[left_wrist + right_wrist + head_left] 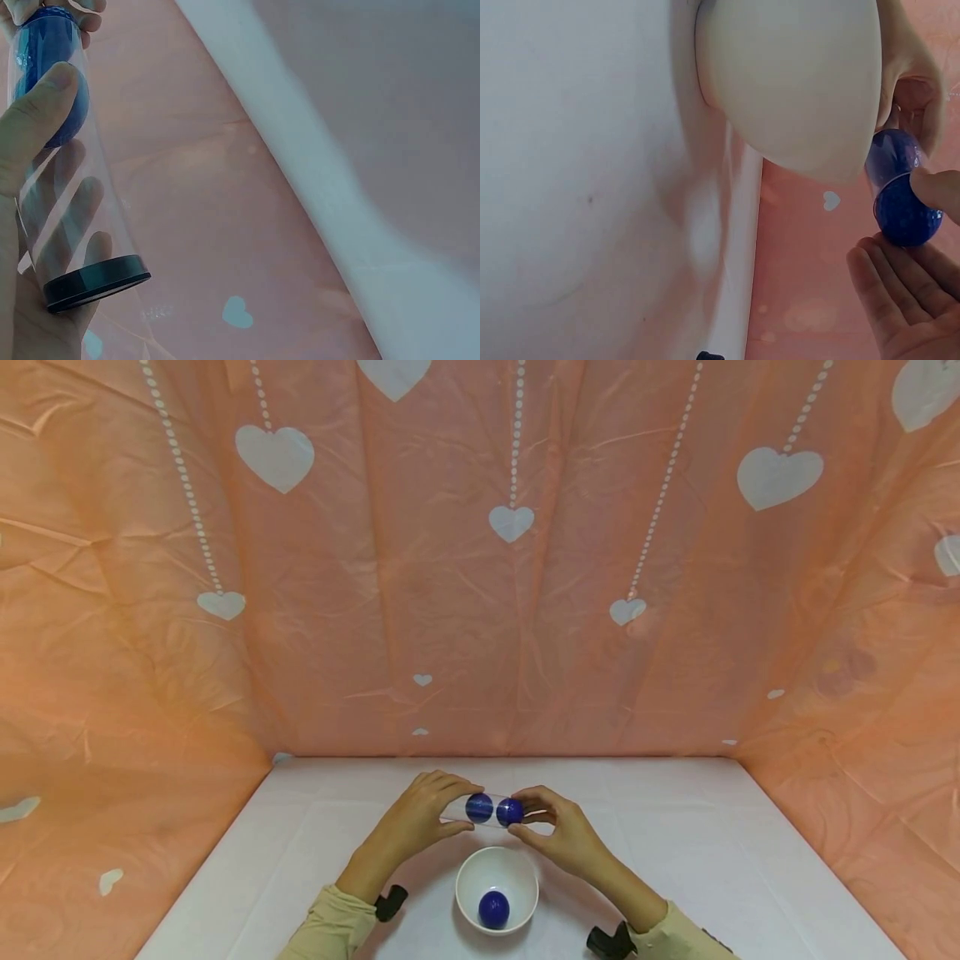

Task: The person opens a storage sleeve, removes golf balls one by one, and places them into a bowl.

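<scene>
Clear plastic is what we're looking at first: a see-through tube [453, 811] held up off the table, lying roughly sideways between two hands, on the far side of a white bowl [498, 867]. Our left hand [422, 814] has it gripped, fingers wrapped behind and thumb pressed across the front, and the left wrist view gives us a nice look at the black end piece [97, 283]. One blue ball [479, 808] sits inside, right by that thumb. Next to it, at the tube's mouth, we've got a second blue ball [906, 214] bulging out past the rim, with our right hand [564, 837] pinching it, thumb on one side and fingertips on the other. A third blue ball [494, 910] rests down in the bowl (the near side of it, from where we sit). Bowl's upright on a white tablecloth [247, 893], and behind everything hangs an orange-pink sheet [450, 635] printed with pale hearts. We're also seeing khaki sleeves [330, 922] and a black wrist mount [391, 903] by the left cuff.
</scene>
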Tool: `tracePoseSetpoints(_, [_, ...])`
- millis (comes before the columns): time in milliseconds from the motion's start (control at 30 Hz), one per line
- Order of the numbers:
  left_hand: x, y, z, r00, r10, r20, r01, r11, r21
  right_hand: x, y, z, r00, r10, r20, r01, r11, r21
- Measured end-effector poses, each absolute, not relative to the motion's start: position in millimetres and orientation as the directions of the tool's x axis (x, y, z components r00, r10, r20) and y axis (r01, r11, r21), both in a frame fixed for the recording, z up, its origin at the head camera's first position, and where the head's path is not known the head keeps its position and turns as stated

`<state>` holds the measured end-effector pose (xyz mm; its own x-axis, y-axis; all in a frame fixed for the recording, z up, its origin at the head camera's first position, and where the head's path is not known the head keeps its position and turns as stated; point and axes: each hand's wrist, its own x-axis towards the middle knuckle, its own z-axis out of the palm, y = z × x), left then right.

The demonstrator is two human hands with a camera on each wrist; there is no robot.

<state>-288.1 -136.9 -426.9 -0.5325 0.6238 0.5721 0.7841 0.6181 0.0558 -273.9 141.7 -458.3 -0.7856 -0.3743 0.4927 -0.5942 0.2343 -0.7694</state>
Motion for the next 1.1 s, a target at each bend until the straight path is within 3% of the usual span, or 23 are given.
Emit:
tracePoseSetpoints(433, [-289.1, -139.0, -427.4, -0.542, 0.606, 0.582, 0.778, 0.624, 0.074, -274.7, 143.1, -457.8, -0.777, -0.372, 0.508, -0.608, 0.237, -0.757])
tracePoseSetpoints(700, [-287.5, -140.0, -425.8, -0.582, 0.600, 0.549, 0.762, 0.638, 0.110, -273.3, 142.9, -455.7, -0.777, -0.357, 0.519, -0.611, 0.231, -0.757])
tracePoseSetpoints(1100, [-288.8, -141.6, -426.7, -0.577, 0.596, 0.558, 0.768, 0.629, 0.123, -273.0, 147.3, -451.1, -0.767, -0.362, 0.531, -0.628, 0.247, -0.738])
